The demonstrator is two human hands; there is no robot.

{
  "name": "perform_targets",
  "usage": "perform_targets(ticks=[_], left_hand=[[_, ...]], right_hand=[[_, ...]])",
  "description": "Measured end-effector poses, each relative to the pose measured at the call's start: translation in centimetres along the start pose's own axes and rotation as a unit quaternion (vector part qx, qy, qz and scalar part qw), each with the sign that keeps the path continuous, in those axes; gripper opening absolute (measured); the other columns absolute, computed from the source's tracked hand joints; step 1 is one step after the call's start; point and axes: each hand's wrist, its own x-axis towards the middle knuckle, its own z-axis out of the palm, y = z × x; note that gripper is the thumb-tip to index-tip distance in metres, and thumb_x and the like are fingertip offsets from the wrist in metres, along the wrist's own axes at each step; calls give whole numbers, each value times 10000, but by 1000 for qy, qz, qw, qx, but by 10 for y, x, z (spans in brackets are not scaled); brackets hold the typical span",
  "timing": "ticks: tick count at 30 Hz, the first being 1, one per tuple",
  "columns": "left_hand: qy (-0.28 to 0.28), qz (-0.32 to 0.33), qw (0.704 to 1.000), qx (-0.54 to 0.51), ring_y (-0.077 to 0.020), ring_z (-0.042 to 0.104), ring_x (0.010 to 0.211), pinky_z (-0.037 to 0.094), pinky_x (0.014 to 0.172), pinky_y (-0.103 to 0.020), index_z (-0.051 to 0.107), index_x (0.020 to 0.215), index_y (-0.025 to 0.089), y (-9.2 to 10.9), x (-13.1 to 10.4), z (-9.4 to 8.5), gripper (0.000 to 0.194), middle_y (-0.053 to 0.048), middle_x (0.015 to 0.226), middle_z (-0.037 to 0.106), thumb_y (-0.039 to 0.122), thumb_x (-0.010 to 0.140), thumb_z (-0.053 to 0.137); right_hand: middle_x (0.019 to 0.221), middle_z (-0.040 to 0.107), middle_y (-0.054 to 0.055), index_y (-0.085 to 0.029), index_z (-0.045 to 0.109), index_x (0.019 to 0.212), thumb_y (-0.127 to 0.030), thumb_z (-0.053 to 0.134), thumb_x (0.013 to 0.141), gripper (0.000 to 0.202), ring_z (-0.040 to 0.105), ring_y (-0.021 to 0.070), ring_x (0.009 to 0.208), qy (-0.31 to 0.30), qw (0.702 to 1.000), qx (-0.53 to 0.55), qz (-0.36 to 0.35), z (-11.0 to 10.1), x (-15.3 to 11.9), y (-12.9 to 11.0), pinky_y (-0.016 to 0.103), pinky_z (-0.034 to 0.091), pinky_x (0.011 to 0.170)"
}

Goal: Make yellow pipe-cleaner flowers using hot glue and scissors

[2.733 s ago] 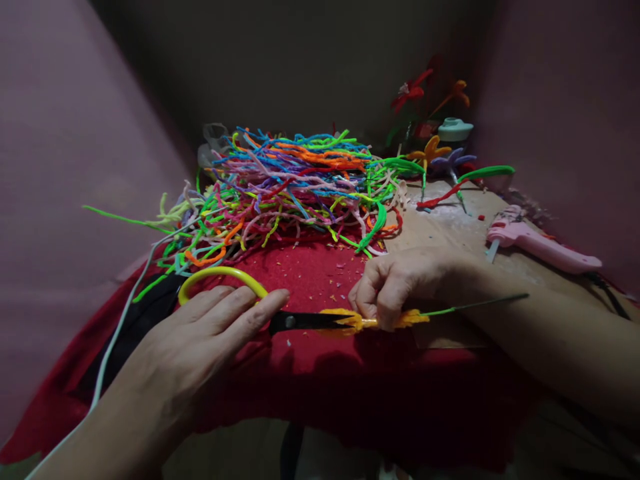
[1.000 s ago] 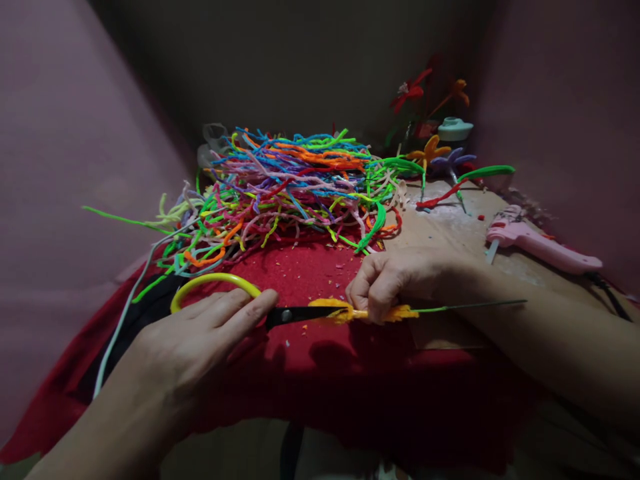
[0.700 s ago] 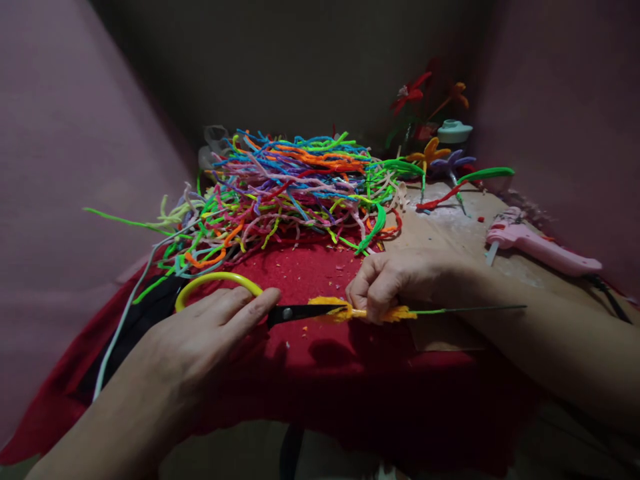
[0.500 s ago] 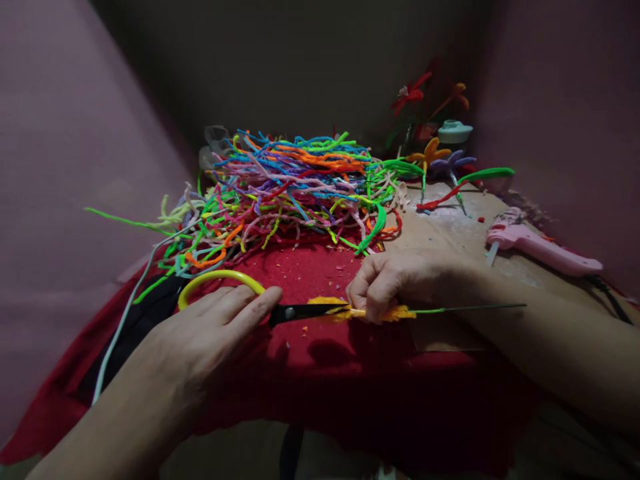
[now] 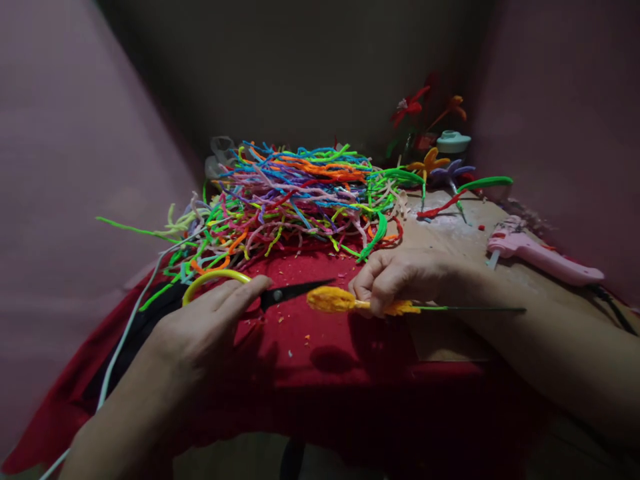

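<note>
My left hand (image 5: 207, 320) is closed around a pair of scissors (image 5: 295, 292) with a yellow handle and black blades. One blade shows clearly, pointing right and slightly up, its tip close to the fuzzy yellow-orange petal. My right hand (image 5: 387, 280) pinches a yellow-orange pipe cleaner flower (image 5: 331, 300) at its narrow middle. One rounded fuzzy petal sticks out left of the fingers. More orange fuzz and a thin stem, green then dark, run out to the right under my wrist. The fingertips partly hide the flower's middle.
A heap of coloured pipe cleaners (image 5: 300, 193) lies at the back of the red cloth (image 5: 310, 373). On the right, a pink glue gun (image 5: 545, 253) rests on cardboard (image 5: 445, 233). Finished flowers (image 5: 453, 170) lie behind it. A pale cable (image 5: 125, 327) crosses the left side.
The scissors have pulled back left from the petal, and their visible blade has tilted upward. The petal shows whole now. My right hand keeps its pinch, almost in place.
</note>
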Motion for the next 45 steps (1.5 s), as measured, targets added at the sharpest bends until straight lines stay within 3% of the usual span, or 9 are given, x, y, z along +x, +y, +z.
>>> perform_targets(ticks=[2, 6, 14, 19, 21, 25, 28, 33, 45], left_hand=[[60, -70, 995, -33, -171, 591, 1018, 433, 902, -283, 477, 1234, 188, -4, 6, 6, 371, -81, 1170, 603, 142, 876, 389], [-10, -150, 986, -77, -183, 626, 929, 467, 803, -271, 502, 1202, 206, -10, 23, 19, 347, -55, 1087, 647, 253, 866, 428], [-113, -83, 987, -73, -187, 621, 828, 444, 706, -262, 571, 1064, 225, -2, 66, 43, 273, -70, 938, 664, 215, 808, 478], [-53, -108, 984, -131, -197, 600, 855, 443, 771, -295, 640, 943, 187, 0, 87, 41, 207, -81, 916, 661, 227, 775, 526], [-2, -161, 955, -250, -175, 600, 792, 452, 726, -277, 644, 938, 171, 5, 89, 32, 234, -73, 880, 659, 294, 828, 477], [25, -186, 816, -547, -83, 470, 485, 364, 465, -190, 587, 1069, 169, 23, 91, 17, 435, 17, 607, 544, 508, 847, 430], [33, -189, 758, -623, -46, 352, 413, 262, 399, -169, 596, 987, 163, 38, 95, 13, 404, 57, 534, 457, 501, 768, 572], [68, -235, 746, -619, -30, 337, 405, 221, 381, -171, 581, 764, 150, 54, 109, 13, 250, 38, 578, 530, 369, 699, 681], [60, -197, 749, -630, -33, 322, 415, 227, 397, -164, 585, 759, 157, 52, 119, 10, 238, 62, 511, 442, 393, 782, 605]], right_hand=[[491, 481, -40, -127, 572, 533, -127, 574, 569, 36, 394, 61, 461, 3, 1000, -6, -12, 0, -2, -4, 208, 273, 444], [510, 508, -29, -121, 597, 549, -124, 561, 566, 40, 405, 61, 470, -6, 1000, 12, -21, -1, -3, -5, 211, 279, 457], [562, 554, -8, -114, 632, 587, -141, 598, 555, 54, 449, 86, 520, -27, 996, 47, -66, -2, 0, 0, 221, 320, 508], [533, 527, -25, -126, 626, 557, -159, 623, 525, 45, 406, 79, 502, 11, 992, 34, -119, 2, -1, -7, 230, 287, 502], [524, 504, -33, -131, 604, 530, -166, 632, 528, 45, 394, 77, 514, 39, 988, 21, -148, 5, -1, -11, 230, 265, 504], [506, 436, -57, -153, 569, 523, -178, 634, 567, 83, 338, 79, 507, 120, 980, -31, -153, 10, -1, -15, 238, 223, 501], [514, 426, -55, -170, 566, 550, -198, 622, 584, 71, 333, 98, 527, 161, 972, -49, -167, 11, 0, -14, 254, 221, 519], [545, 436, -43, -180, 557, 545, -184, 603, 616, 84, 347, 109, 562, 166, 966, -59, -190, 9, 1, -12, 273, 232, 551], [538, 419, -57, -166, 562, 573, -186, 615, 620, 74, 320, 88, 519, 173, 961, -13, -217, 6, 2, -9, 259, 225, 533]])
